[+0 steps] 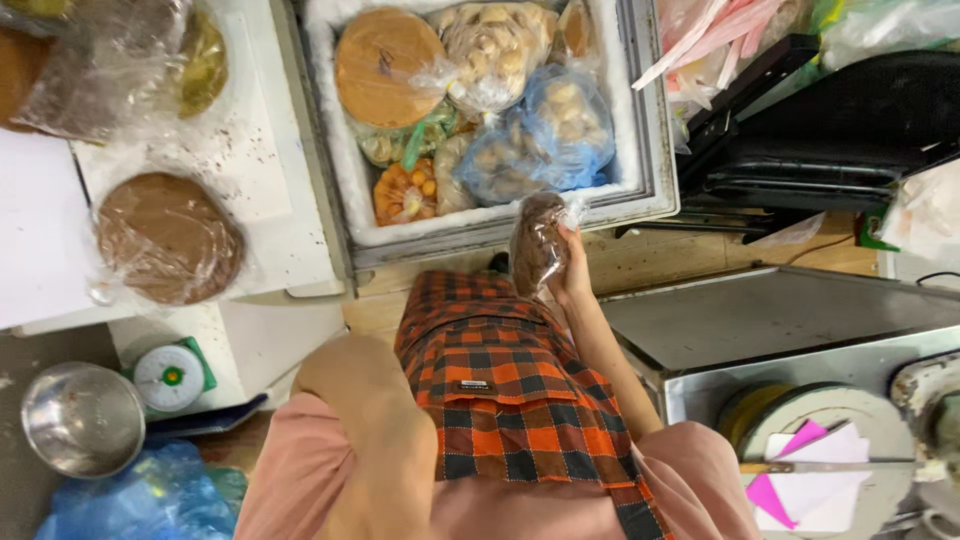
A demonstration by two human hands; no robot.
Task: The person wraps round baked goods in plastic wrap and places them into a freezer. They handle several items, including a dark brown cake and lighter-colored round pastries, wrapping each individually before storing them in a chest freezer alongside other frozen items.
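My right hand [576, 272] is raised in front of my checked apron [505, 385] and grips a clear bag of dark brown food [537, 243]. The bag hangs just outside the front rim of an open, frosted chest freezer [652, 120]. Inside the freezer lie a round brown disc [388, 65], a clear bag of pale round pieces [495, 42], a blue bag [548, 138] and a small bag of orange pieces [405, 192]. My left arm [365, 430] is bent at my side, and its hand is out of sight.
A wrapped brown disc [168, 237] lies on the white surface left of the freezer. A green kitchen scale [170, 377], a metal bowl [82, 418] and a blue plastic bag [140, 495] sit lower left. A steel table [780, 320] and black crates [830, 130] stand on the right.
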